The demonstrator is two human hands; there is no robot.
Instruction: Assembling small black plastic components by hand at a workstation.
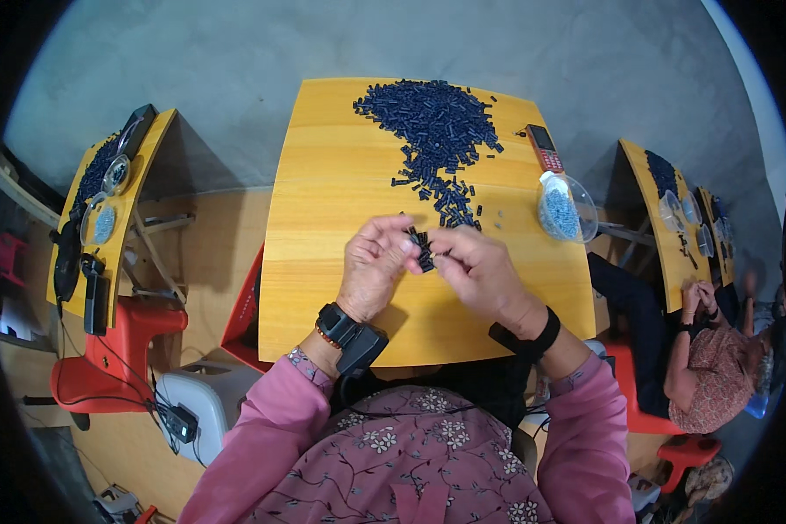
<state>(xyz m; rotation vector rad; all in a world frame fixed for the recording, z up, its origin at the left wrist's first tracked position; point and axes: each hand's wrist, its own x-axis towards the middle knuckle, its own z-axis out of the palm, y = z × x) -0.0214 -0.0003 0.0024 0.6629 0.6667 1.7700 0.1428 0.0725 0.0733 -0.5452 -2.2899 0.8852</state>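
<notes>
Over the near part of the table (pixel 310 271), both my hands are raised close together. My left hand (pixel 371 269) is closed on several small dark plastic pieces (pixel 422 249) between thumb and fingers. Right beside them, my right hand (pixel 480 272) has its thumb and fingertips pinched together; whatever it grips is too small to make out. Beyond my hands a large pile of the same dark pieces (pixel 437 122) trails toward me. To the right stands a clear bowl (pixel 587 210) holding tiny light-blue parts (pixel 561 215).
A red keypad phone (pixel 545 147) lies at the table's right edge, behind the bowl. Left is another table with dark pieces and bowls, and a red stool (pixel 118 354). At right, a person (pixel 712 375) sits by a further table (pixel 655 205). A red crate (pixel 243 310) touches my table's left side.
</notes>
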